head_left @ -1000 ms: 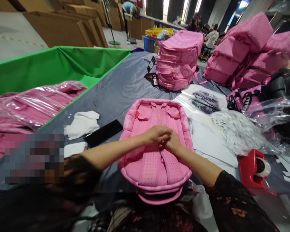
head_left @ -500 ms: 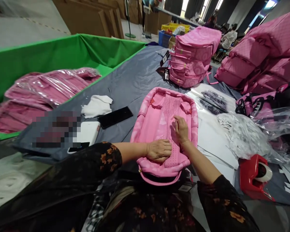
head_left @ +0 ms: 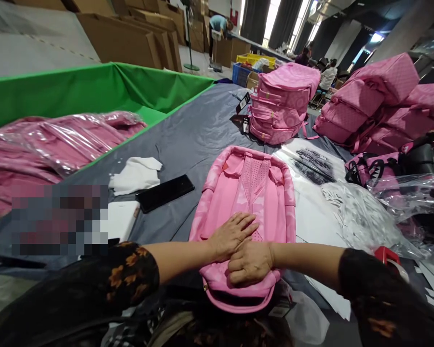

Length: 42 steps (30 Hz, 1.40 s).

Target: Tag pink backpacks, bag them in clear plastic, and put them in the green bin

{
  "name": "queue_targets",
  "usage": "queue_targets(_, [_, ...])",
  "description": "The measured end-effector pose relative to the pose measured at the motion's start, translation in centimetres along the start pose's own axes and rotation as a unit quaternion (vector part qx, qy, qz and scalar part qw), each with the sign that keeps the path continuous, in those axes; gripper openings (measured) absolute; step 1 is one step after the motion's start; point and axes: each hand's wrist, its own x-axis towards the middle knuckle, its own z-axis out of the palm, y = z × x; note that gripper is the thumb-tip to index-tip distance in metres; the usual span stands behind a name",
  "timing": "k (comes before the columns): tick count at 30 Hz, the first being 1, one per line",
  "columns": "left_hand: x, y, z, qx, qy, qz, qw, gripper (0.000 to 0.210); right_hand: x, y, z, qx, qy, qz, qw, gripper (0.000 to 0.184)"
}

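A pink camouflage-patterned backpack [head_left: 265, 205] lies in front of me with its padded straps and perforated back panel facing up. Its looped handle [head_left: 238, 307] points towards my body. My left hand [head_left: 231, 237] rests on the panel's lower middle, palm down, fingers stretched out. Right beside it, touching it, my right hand [head_left: 251, 262] presses on the end of the backpack nearest me. Those fingers are curled in, and whatever may be in them is hidden.
Left of the backpack lie a black phone [head_left: 165, 193] and a white cloth [head_left: 135, 176]. A green bin [head_left: 75, 82] holds plastic-wrapped pink bags. Stacked pink backpacks [head_left: 280, 103] stand behind. Clear plastic bags [head_left: 361, 217] and a partly hidden red tape dispenser [head_left: 386, 254] are right.
My right hand has come down from the panel's middle to the near end and curled up. My left hand has shifted slightly away from me, its fingers straightening. The view has tilted up.
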Motion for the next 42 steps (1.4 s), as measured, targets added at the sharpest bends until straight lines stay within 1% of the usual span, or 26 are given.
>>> queue_targets(3, [0.1,-0.4,0.2,0.001,-0.016,0.018,1.000,0.056,-0.6,1.3,2.3,-0.004,0.005,0.001,1.000,0.007])
queue_targets(5, [0.2,-0.2,-0.2,0.011,-0.030,0.001,0.999,0.056,-0.6,1.1,2.7,-0.026,0.002,0.014,1.000,0.007])
queue_targets(7, [0.0,0.4,-0.6,0.030,-0.037,-0.041,0.998,0.054,-0.4,0.2,2.2,-0.064,0.007,0.027,0.998,0.010])
queue_targets(9, [-0.5,1.3,-0.8,0.043,-0.048,-0.070,0.995,0.057,-0.2,-1.2,1.0,-0.116,0.035,0.037,0.992,0.012])
queue_targets(12, [-1.8,2.4,-0.7,0.034,-0.068,-0.044,0.996,0.074,-0.7,-2.2,-1.2,-0.196,0.120,0.088,0.969,0.011])
queue_targets(14, [-2.4,3.0,-1.0,0.010,-0.069,-0.014,0.997,0.084,-1.5,-1.3,-2.5,-0.226,0.171,0.164,0.945,0.014])
queue_targets(15, [-2.6,3.3,-1.4,-0.003,-0.072,-0.007,0.997,0.089,-2.0,-0.3,-3.0,-0.230,0.189,0.220,0.929,0.017])
queue_targets(17, [-2.6,4.0,-2.8,-0.029,-0.090,-0.014,0.995,0.095,-2.7,2.2,-3.4,-0.223,0.207,0.360,0.882,0.025])
queue_targets(19, [-2.7,4.5,-4.8,-0.070,-0.106,-0.031,0.991,0.084,-2.9,4.6,-3.0,-0.194,0.198,0.485,0.829,0.030])
queue_targets(20, [-3.0,4.6,-5.8,-0.097,-0.096,-0.038,0.990,0.073,-3.0,5.6,-2.5,-0.176,0.186,0.524,0.813,0.032])
queue_targets(21, [-3.7,4.5,-6.9,-0.120,-0.068,-0.046,0.989,0.061,-3.0,6.3,-1.9,-0.160,0.175,0.540,0.807,0.032])
queue_targets(22, [-4.7,4.1,-7.8,-0.130,-0.020,-0.059,0.990,0.053,-3.1,6.8,-1.4,-0.145,0.169,0.542,0.811,0.032])
queue_targets(24, [-7.9,2.6,-9.5,-0.093,0.115,-0.123,0.981,0.042,-3.4,7.2,-0.5,-0.125,0.176,0.523,0.824,0.032])
queue_targets(25, [-10.0,1.5,-10.2,-0.049,0.188,-0.179,0.964,0.039,-3.6,7.3,-0.3,-0.122,0.188,0.516,0.827,0.032])
queue_targets(26, [-12.2,0.1,-10.8,0.003,0.253,-0.247,0.935,0.036,-3.8,7.3,-0.1,-0.120,0.199,0.511,0.827,0.032])
queue_targets(27, [-14.3,-1.5,-11.4,0.056,0.299,-0.325,0.895,0.035,-4.0,7.2,0.0,-0.120,0.207,0.510,0.826,0.032])
queue_targets(28, [-16.4,-3.2,-11.9,0.105,0.320,-0.406,0.849,0.035,-4.1,7.2,0.0,-0.119,0.212,0.511,0.824,0.032])
queue_targets(29, [-18.2,-4.9,-12.4,0.148,0.311,-0.478,0.808,0.036,-4.2,7.3,0.0,-0.117,0.214,0.513,0.823,0.032])
queue_targets(30, [-19.8,-6.5,-12.7,0.178,0.291,-0.526,0.779,0.039,-4.3,7.3,0.0,-0.113,0.214,0.515,0.822,0.032])
queue_targets(31, [-21.0,-7.8,-12.9,0.195,0.273,-0.554,0.762,0.041,-4.3,7.3,0.0,-0.109,0.212,0.518,0.822,0.033])
queue_targets(32, [-22.0,-8.9,-13.0,0.201,0.256,-0.568,0.756,0.043,-4.3,7.4,0.0,-0.106,0.210,0.520,0.821,0.033])
queue_targets(35, [-23.5,-10.2,-12.9,0.227,0.215,-0.563,0.765,0.042,-4.3,7.4,0.1,-0.103,0.214,0.525,0.817,0.033])
queue_targets(37, [-23.5,-10.0,-12.6,0.277,0.196,-0.548,0.764,0.038,-4.3,7.4,0.2,-0.110,0.220,0.526,0.814,0.032])
queue_targets(38, [-23.2,-9.8,-12.5,0.300,0.198,-0.537,0.763,0.037,-4.3,7.3,0.3,-0.117,0.222,0.525,0.814,0.032])
queue_targets(40, [-21.5,-9.0,-12.4,0.315,0.232,-0.501,0.772,0.035,-4.2,7.2,0.4,-0.131,0.223,0.522,0.813,0.032])
queue_targets(42, [-18.0,-8.0,-12.2,0.290,0.275,-0.442,0.803,0.033,-4.1,7.0,0.6,-0.139,0.223,0.519,0.813,0.032])
